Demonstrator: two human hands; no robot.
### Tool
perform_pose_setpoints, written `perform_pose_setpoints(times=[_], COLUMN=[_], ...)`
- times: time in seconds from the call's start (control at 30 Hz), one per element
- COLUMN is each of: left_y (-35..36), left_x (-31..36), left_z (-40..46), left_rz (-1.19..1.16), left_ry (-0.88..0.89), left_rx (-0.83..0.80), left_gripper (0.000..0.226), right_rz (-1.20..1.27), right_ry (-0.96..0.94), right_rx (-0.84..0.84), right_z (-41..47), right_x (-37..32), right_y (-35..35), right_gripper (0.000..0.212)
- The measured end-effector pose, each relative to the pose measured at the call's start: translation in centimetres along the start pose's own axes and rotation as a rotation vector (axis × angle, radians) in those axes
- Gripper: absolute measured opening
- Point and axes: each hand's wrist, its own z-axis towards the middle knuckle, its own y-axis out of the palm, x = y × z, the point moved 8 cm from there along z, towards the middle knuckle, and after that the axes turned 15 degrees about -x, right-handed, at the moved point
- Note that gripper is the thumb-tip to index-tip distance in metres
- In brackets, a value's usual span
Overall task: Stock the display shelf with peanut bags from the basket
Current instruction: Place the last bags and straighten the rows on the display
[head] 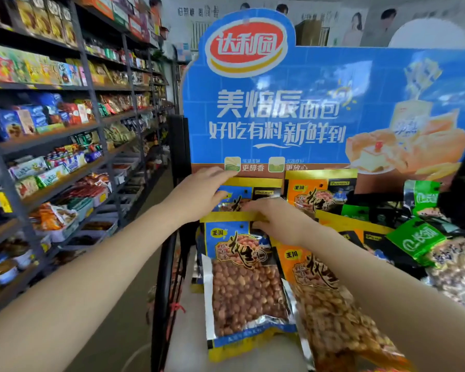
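The upright blue-and-yellow foil peanut bag (246,196) at the back left of the display shelf (381,194) is gripped at its top edge by the left hand (199,194) and steadied lower down by the right hand (277,218); it should be squared behind the flat blue bag (244,280), flush with the orange bags (317,191). No basket is seen. The shelf is backed by a blue bread advertising board (333,103), with grey snack racks (65,130) lining the aisle leftward.

Blue-and-yellow peanut bag (246,280) beside an orange bag (330,296); green bags (416,241) right of it; blue tiled-pattern sign (320,103) above with a red logo (246,45).
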Motion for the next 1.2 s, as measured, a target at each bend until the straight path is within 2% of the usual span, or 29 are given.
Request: perform_pose_setpoints(times=[0.07, 0.1, 0.17, 0.23, 0.3, 0.37, 0.43, 0.53, 0.63, 0.73, 0.83, 0.93, 1.0, 1.13, 1.2], left_y=[-0.8, -0.5, 1.6, 4.6, 5.4, 5.2, 5.3, 4.8, 4.2, 2.5, 1.0, 0.4, 0.6, 2.4, 2.9], left_x=[1.9, 2.9, 4.2, 4.3, 4.4, 4.6, 4.5, 4.4, 3.9, 4.2, 4.3, 3.5, 2.9, 1.1, 0.6], left_z=[-1.6, -2.3, -2.6, -2.8, -3.0, -3.2, -3.4, -3.9, -4.8, -5.5, -6.5, -6.4, -5.2, -2.6, -2.2], left_rz=[0.128, 0.160, 0.063, -0.005, 0.063, 0.078, 0.031, -0.054, -0.067, 0.012, 0.099, 0.137, 0.150, 0.059, 0.045], left_ry=[0.076, 0.118, 0.136, 0.032, -0.026, -0.046, -0.064, -0.073, -0.095, -0.086, -0.110, -0.189, -0.211, -0.232, -0.220], left_rx=[0.188, 0.219, 0.029, -0.257, -0.301, -0.298, -0.306, -0.287, -0.243, -0.040, 0.190, 0.246, 0.160, -0.193, -0.254], left_gripper=[0.041, 0.038, 0.034, 0.040, 0.050, 0.048, 0.041, 0.037, 0.035, 0.028, 0.012, 0.008, 0.009, 0.016, 0.010], right_rz=[0.048, 0.066, 0.032, -0.021, -0.013, 0.118, 0.218, 0.313, 0.395, 0.339, 0.262, 0.211, 0.257, 0.374, 0.596], right_ry=[-0.080, -0.096, -0.096, -0.089, 0.008, 0.207, 0.376, 0.342, 0.251, 0.186, 0.148, 0.153, 0.148, 0.134, 0.131], right_rx=[-0.074, -0.137, -0.215, -0.158, 0.054, 0.238, 0.207, 0.082, 0.057, 0.090, -0.075, -0.207, -0.235, -0.237, -0.119], right_z=[-0.7, -0.9, -1.3, -1.4, -1.5, -2.1, -2.2, -1.4, -0.5, -0.2, -0.2, -0.5, -0.3, -0.1, 0.0], right_x=[0.1, 0.2, 0.5, 0.9, 2.2, 4.7, 6.6, 6.5, 5.7, 5.0, 4.5, 4.3, 4.4, 4.7, 5.6], right_y=[0.3, 0.7, 1.3, 1.1, -0.6, -2.4, -2.2, -0.7, 0.3, -0.2, 0.3, 1.0, 1.1, 1.0, 0.4], right_gripper=[0.033, 0.031, 0.028, 0.023, 0.020, 0.026, 0.028, 0.009, 0.020, 0.019, 0.014, 0.024, 0.027, 0.010, 0.025])
